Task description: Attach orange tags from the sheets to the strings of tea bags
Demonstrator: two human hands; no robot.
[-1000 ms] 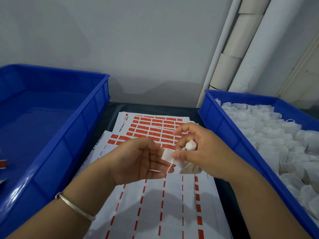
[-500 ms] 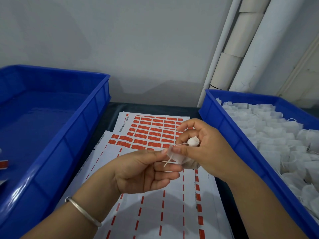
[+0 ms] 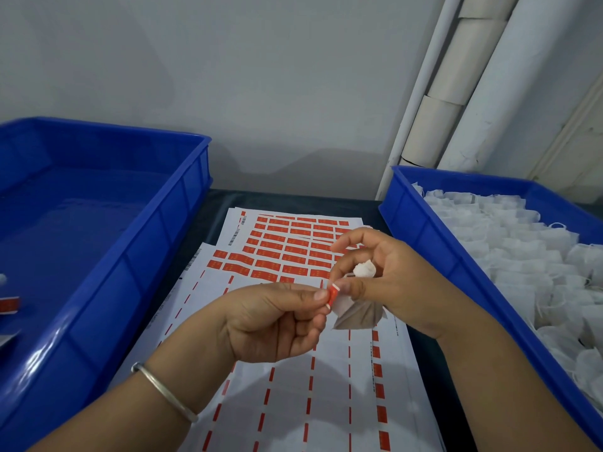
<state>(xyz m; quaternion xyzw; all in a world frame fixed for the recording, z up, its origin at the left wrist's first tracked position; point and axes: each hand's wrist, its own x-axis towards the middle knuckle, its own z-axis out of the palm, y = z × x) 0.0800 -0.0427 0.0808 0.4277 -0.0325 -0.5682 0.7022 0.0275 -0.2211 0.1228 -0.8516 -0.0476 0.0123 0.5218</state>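
Observation:
Above the tag sheets, my left hand (image 3: 274, 318) pinches a small orange tag (image 3: 332, 295) between thumb and forefinger. My right hand (image 3: 388, 278) holds a white tea bag (image 3: 357, 316) that hangs below its fingers, and its thumb and fingertip meet the tag too. A crumpled white bit (image 3: 364, 269) shows inside the right palm. The string itself is too thin to make out. Two white sheets (image 3: 293, 380) lie under the hands; the far one (image 3: 293, 238) carries rows of orange tags, the near one is mostly stripped.
A blue bin (image 3: 440, 256) at the right is full of white tea bags. A large blue bin (image 3: 143, 236) at the left holds a few tagged items at its left edge. White pipes run up the wall behind the right bin.
An orange tag now shows between the fingertips of both hands; earlier only the white bag and string were seen there. Both hands have risen slightly and closed together.

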